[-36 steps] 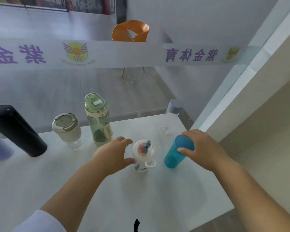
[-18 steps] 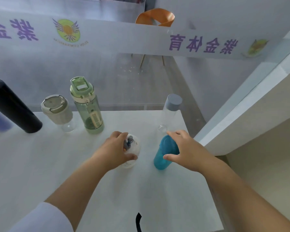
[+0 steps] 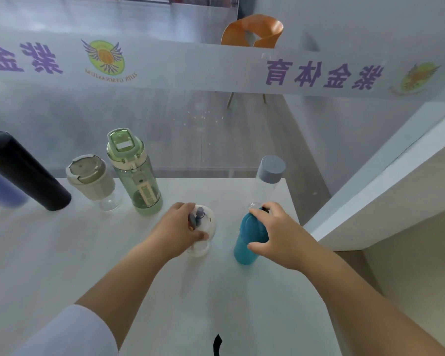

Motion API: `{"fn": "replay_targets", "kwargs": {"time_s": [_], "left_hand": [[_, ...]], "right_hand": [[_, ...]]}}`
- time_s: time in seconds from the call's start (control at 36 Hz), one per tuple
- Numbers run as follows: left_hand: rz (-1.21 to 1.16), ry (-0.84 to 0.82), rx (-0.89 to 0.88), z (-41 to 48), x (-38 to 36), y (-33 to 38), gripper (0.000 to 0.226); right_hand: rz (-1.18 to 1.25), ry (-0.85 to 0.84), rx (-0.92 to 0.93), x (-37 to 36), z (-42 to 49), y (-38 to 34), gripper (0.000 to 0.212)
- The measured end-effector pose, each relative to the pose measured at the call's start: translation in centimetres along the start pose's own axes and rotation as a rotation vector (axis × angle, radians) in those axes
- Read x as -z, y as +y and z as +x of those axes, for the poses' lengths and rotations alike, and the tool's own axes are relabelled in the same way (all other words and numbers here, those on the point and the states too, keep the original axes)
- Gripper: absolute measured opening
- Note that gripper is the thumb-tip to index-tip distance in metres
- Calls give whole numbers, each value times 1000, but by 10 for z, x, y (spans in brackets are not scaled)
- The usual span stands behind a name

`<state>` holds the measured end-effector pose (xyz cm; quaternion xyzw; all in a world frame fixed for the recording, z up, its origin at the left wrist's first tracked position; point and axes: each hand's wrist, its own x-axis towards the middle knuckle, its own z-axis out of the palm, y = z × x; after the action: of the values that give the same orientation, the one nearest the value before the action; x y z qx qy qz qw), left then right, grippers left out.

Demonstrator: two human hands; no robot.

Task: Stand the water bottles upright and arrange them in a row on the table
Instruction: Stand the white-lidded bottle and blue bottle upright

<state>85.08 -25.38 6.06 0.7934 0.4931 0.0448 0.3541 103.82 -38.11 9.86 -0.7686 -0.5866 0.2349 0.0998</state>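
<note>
Left hand (image 3: 176,231): fingers curled over the lid of the small clear plastic bottle with grey spout (image 3: 203,227), thumb on its near side. Bottle upright on the white table (image 3: 62,253).
Right hand (image 3: 275,232): grips the top of the opaque teal bottle (image 3: 244,249), also upright, apart from the first.
Just beyond the right fingers: tall clear bottle with grey cap (image 3: 270,176).
Beyond and left of the left hand: translucent green bottle (image 3: 136,176).

An orange chair (image 3: 252,32) stood on the grey floor (image 3: 216,140) beyond a glass partition (image 3: 49,109). Across the glass ran a frosted band (image 3: 190,65) bearing purple characters (image 3: 324,74) and a winged green-and-yellow logo (image 3: 104,57). A white ledge (image 3: 370,181) slanted along the right.
</note>
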Motion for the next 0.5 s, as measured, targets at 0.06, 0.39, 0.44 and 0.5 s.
{"fn": "replay_targets", "kwargs": {"time_s": [0.06, 0.39, 0.44, 0.5], "left_hand": [[-5, 8, 6, 8, 2, 0, 43], [-45, 79, -4, 55, 21, 4, 54], [-48, 100, -6, 61, 23, 4, 50], [-58, 117, -3, 67, 26, 5, 48]], "right_hand": [[-9, -5, 3, 2, 9, -1, 73], [-38, -37, -2, 16, 67, -11, 71], [-36, -47, -13, 19, 75, -13, 70], [-34, -54, -27, 23, 83, -14, 70]]}}
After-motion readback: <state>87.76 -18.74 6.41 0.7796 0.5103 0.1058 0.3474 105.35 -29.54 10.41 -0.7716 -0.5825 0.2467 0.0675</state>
